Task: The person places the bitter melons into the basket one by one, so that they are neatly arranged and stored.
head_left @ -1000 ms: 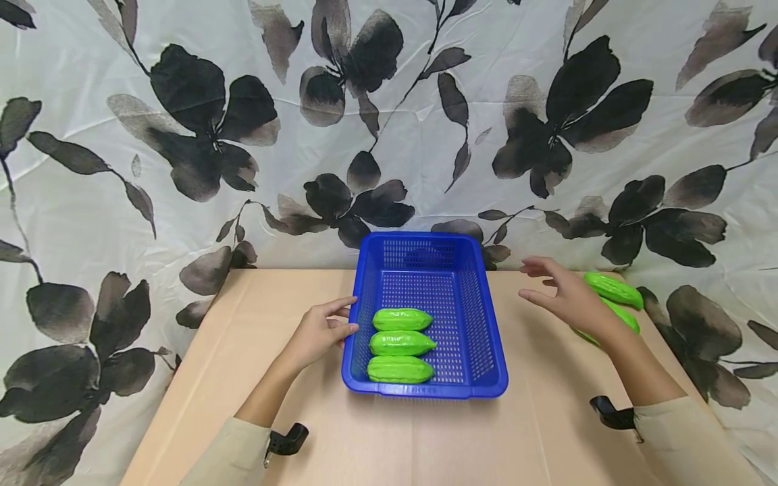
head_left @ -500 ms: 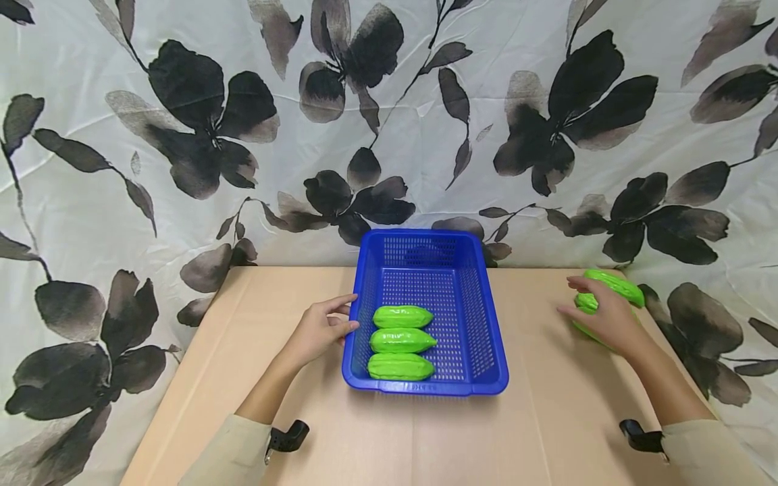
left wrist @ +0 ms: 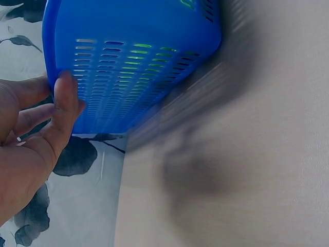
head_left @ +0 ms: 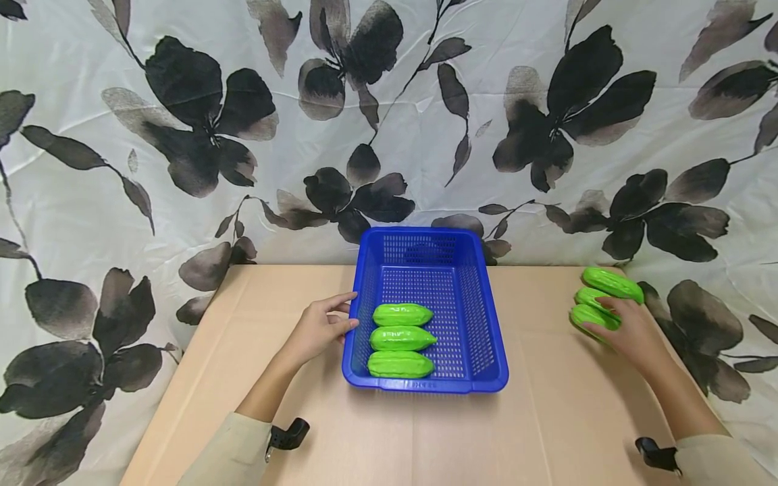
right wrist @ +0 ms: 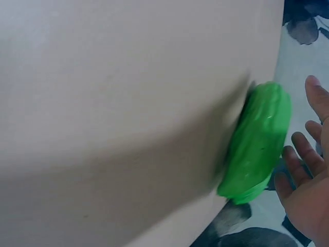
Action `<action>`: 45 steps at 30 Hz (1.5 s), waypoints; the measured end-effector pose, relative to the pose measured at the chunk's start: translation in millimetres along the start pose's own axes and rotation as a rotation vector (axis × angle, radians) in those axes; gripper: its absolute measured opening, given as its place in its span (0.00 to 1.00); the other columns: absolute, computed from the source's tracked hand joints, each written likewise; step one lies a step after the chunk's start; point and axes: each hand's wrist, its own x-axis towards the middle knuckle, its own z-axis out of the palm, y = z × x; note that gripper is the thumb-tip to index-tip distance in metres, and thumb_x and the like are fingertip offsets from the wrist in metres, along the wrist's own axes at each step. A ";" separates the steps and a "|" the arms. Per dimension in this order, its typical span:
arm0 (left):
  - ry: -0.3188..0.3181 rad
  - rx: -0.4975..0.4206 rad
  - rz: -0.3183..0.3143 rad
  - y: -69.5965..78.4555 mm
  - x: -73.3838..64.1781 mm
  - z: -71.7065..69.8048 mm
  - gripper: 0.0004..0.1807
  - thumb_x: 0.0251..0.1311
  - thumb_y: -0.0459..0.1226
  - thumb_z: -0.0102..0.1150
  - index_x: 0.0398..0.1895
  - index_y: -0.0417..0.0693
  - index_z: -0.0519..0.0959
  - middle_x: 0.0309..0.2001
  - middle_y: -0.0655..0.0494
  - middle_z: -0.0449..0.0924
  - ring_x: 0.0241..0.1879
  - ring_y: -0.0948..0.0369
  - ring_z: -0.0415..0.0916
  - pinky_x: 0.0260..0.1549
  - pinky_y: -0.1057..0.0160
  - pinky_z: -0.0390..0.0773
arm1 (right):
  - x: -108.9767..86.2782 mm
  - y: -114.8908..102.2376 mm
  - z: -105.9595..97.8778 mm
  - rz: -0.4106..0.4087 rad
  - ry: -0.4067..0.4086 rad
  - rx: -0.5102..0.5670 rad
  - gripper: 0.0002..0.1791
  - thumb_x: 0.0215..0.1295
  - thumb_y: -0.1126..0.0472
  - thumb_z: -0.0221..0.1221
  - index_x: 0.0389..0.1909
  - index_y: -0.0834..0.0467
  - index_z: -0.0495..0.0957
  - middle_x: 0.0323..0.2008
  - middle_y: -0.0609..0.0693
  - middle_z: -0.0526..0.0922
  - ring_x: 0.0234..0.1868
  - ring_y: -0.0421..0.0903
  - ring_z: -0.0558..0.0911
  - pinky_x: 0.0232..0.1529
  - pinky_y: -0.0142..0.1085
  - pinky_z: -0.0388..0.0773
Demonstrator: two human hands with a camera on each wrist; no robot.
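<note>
A blue perforated plastic basket stands mid-table. Three bright green ridged bitter melons lie side by side in its near left part. My left hand pinches the basket's left rim between thumb and fingers; in the left wrist view, that hand is at the rim. Three more bitter melons lie at the table's right edge. My right hand is over the nearer two, partly covering them. In the right wrist view, the fingers of the hand are spread beside a bitter melon.
The light wooden table extends around the basket. A pale cloth with dark flowers hangs behind the table and shows past both sides. A black wrist camera sits at my left cuff, another at the right.
My right hand has moved right and nearer to me, from left of the right-hand bitter melons to over the nearer ones. The left hand and basket have stayed in place.
</note>
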 end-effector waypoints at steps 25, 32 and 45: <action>0.002 -0.020 -0.002 0.3 -1.5 -0.2 0.32 0.64 0.26 0.66 0.72 0.34 0.71 0.53 0.32 0.79 0.30 0.62 0.84 0.27 0.59 0.91 | -8.8 24.6 17.9 0.059 0.010 -0.032 0.34 0.54 0.61 0.76 0.58 0.72 0.73 0.56 0.79 0.64 0.57 0.80 0.63 0.50 0.71 0.63; 0.001 -0.014 0.001 0.6 -0.7 -0.4 0.32 0.64 0.26 0.66 0.72 0.34 0.71 0.53 0.32 0.79 0.31 0.62 0.84 0.28 0.59 0.91 | -7.8 24.9 17.4 0.062 -0.061 0.003 0.37 0.57 0.56 0.76 0.61 0.71 0.72 0.57 0.77 0.72 0.54 0.75 0.71 0.46 0.66 0.71; -0.006 -0.034 -0.015 -0.3 -0.1 -0.8 0.32 0.65 0.26 0.66 0.72 0.35 0.70 0.53 0.32 0.78 0.31 0.63 0.84 0.28 0.59 0.91 | -11.9 21.9 22.3 0.138 -0.166 0.093 0.40 0.69 0.51 0.67 0.70 0.68 0.59 0.65 0.79 0.64 0.61 0.82 0.65 0.53 0.73 0.69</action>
